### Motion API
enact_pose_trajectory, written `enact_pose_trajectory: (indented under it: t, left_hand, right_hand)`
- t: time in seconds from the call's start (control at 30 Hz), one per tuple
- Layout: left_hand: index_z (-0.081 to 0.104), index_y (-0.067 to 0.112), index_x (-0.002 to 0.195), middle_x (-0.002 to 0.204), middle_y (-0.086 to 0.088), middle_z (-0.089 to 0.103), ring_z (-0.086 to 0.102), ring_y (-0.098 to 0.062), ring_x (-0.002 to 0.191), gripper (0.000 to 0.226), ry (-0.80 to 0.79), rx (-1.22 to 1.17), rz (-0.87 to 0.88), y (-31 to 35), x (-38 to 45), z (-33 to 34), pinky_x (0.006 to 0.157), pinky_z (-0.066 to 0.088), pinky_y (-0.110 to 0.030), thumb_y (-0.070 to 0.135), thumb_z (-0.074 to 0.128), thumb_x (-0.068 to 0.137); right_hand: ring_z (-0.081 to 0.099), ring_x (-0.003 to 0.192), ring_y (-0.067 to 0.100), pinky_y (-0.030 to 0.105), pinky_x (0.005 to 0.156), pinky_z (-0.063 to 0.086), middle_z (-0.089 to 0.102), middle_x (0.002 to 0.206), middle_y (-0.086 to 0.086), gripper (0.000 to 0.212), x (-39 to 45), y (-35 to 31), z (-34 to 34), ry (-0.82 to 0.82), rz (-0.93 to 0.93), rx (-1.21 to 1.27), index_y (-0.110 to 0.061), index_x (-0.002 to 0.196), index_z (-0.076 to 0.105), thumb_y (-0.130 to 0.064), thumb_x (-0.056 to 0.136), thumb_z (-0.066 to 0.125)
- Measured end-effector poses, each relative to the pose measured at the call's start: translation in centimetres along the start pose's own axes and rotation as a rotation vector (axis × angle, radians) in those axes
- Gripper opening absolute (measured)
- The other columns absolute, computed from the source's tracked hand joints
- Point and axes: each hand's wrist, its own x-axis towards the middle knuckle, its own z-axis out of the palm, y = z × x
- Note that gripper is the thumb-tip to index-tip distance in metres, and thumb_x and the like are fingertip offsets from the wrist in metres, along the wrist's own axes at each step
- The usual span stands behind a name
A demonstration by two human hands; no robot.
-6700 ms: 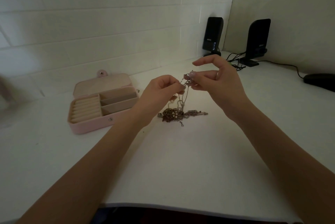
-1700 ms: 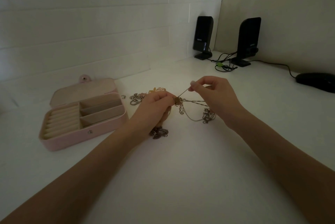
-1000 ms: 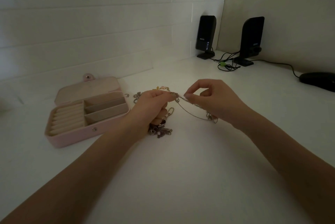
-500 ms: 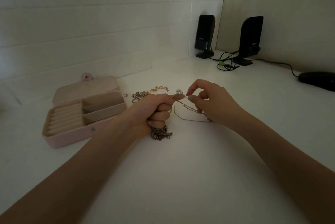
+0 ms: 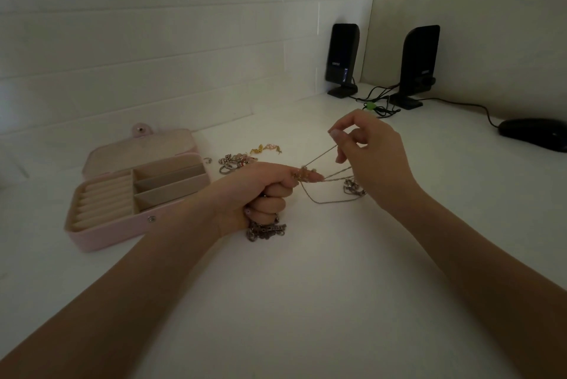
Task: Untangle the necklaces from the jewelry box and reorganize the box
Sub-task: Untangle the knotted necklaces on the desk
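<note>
My left hand (image 5: 257,194) is a fist round a bunch of tangled necklaces (image 5: 265,230), whose chunky end spills out below it onto the white desk. Between its thumb and forefinger it pinches a knot (image 5: 303,174). My right hand (image 5: 371,161) pinches a thin chain (image 5: 320,156) and pulls it up and to the right, taut from the knot. A slack loop of chain (image 5: 325,201) lies on the desk between my hands. The pink jewelry box (image 5: 139,194) stands open at the left, its compartments showing nothing inside.
Loose rings and small pieces (image 5: 234,161) and a gold piece (image 5: 265,148) lie behind my left hand. Two black speakers (image 5: 342,61) (image 5: 418,67) with cables (image 5: 379,104) stand at the back right, beside a black mouse (image 5: 535,133).
My right hand has lifted and drawn the thin chain up and away from the knot, tightening it. My left hand stays a fist on the bunch, a little lower on the desk.
</note>
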Motion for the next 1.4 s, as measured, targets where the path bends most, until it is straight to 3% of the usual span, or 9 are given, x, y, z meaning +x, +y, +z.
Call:
enact_pose_trajectory:
  t: [0.23, 0.4, 0.57, 0.7, 0.87, 1.0, 1.17, 1.3, 1.4]
  left_hand:
    - [0.073, 0.018, 0.1, 0.054, 0.005, 0.01, 0.012, -0.004, 0.035, 0.043, -0.089, 0.045, 0.023, 0.0, -0.4, 0.1, 0.035, 0.011, -0.012, 0.001, 0.034, 0.094]
    - [0.074, 0.013, 0.098, 0.05, 0.008, 0.014, 0.011, -0.004, 0.036, 0.042, -0.158, 0.133, -0.022, 0.0, -0.5, 0.1, 0.037, 0.009, -0.014, -0.001, 0.034, 0.094]
    - [0.073, 0.012, 0.1, 0.049, 0.009, 0.017, 0.012, -0.005, 0.037, 0.04, -0.166, 0.175, -0.043, 0.1, -0.4, 0.1, 0.038, 0.009, -0.015, 0.001, 0.035, 0.095]
    - [0.073, 0.013, 0.097, 0.049, 0.008, 0.017, 0.011, -0.004, 0.037, 0.04, -0.177, 0.173, -0.031, 0.1, -0.6, 0.2, 0.038, 0.009, -0.015, 0.0, 0.035, 0.095]
    - [0.073, 0.017, 0.096, 0.051, 0.007, 0.015, 0.011, -0.004, 0.037, 0.041, -0.141, 0.158, 0.007, 0.0, -0.4, 0.4, 0.038, 0.009, -0.013, 0.0, 0.036, 0.095]
    - [0.072, 0.018, 0.103, 0.052, 0.007, 0.012, 0.01, -0.005, 0.037, 0.043, -0.117, 0.119, 0.027, 0.0, -0.3, 0.3, 0.037, 0.011, -0.013, 0.0, 0.034, 0.094]
    - [0.064, 0.017, 0.116, 0.05, 0.008, 0.014, 0.011, -0.004, 0.036, 0.041, -0.091, 0.079, 0.023, 0.0, -0.3, 0.1, 0.036, 0.011, -0.012, 0.0, 0.033, 0.093]
    - [0.046, 0.018, 0.107, 0.046, 0.01, 0.017, 0.012, -0.002, 0.034, 0.027, -0.089, 0.039, 0.009, 0.0, -0.3, 0.1, 0.036, 0.01, -0.01, -0.001, 0.033, 0.093]
    - [0.041, 0.02, 0.107, 0.045, 0.011, 0.018, 0.013, -0.001, 0.033, 0.027, -0.095, 0.023, 0.008, 0.1, -0.3, 0.2, 0.036, 0.009, -0.011, -0.002, 0.032, 0.093]
  right_hand:
    - [0.052, 0.049, 0.009, 0.031, 0.051, 0.048, 0.065, 0.061, -0.004, 0.007, -0.4, 0.4, 1.1, -0.09, 0.017, -0.018, -0.024, 0.085, 0.061, -0.027, 0.091, 0.061]
    - [0.042, 0.042, 0.005, 0.013, 0.043, 0.031, 0.066, 0.063, -0.004, 0.009, -0.5, -0.8, 0.9, 0.062, -0.06, 0.17, -0.024, 0.084, 0.059, -0.025, 0.092, 0.061]
    - [0.039, 0.042, 0.008, 0.023, 0.044, 0.035, 0.066, 0.063, -0.007, 0.009, -0.6, -0.1, 1.3, 0.041, -0.028, 0.138, -0.027, 0.084, 0.06, -0.029, 0.092, 0.061]
    - [0.038, 0.04, 0.007, 0.017, 0.041, 0.033, 0.066, 0.062, -0.009, 0.011, -0.4, -0.2, 1.2, 0.088, -0.041, 0.16, -0.029, 0.082, 0.058, -0.03, 0.092, 0.061]
    - [0.055, 0.048, 0.002, 0.027, 0.057, 0.047, 0.066, 0.06, -0.008, 0.01, -0.2, 0.8, 1.5, -0.256, 0.072, -0.047, -0.025, 0.079, 0.064, -0.031, 0.087, 0.066]
    - [0.06, 0.068, 0.004, 0.03, 0.066, 0.048, 0.065, 0.069, -0.014, 0.019, -0.1, 0.1, 1.0, -0.256, -0.032, -0.258, -0.027, 0.08, 0.067, -0.044, 0.085, 0.064]
    - [0.063, 0.066, 0.001, 0.016, 0.064, 0.049, 0.07, 0.075, -0.008, 0.036, 0.0, -2.3, -1.2, -0.382, -0.006, 0.105, -0.015, 0.082, 0.072, -0.043, 0.093, 0.052]
    - [0.07, 0.069, 0.015, 0.029, 0.078, 0.056, 0.075, 0.085, 0.001, 0.021, -0.2, -2.6, -1.6, -0.604, 0.085, 0.135, -0.016, 0.095, 0.068, -0.034, 0.085, 0.065]
    - [0.069, 0.071, 0.017, 0.036, 0.077, 0.056, 0.075, 0.084, 0.005, 0.013, -0.3, -2.4, -1.1, -0.561, 0.078, 0.157, -0.012, 0.094, 0.067, -0.018, 0.084, 0.071]
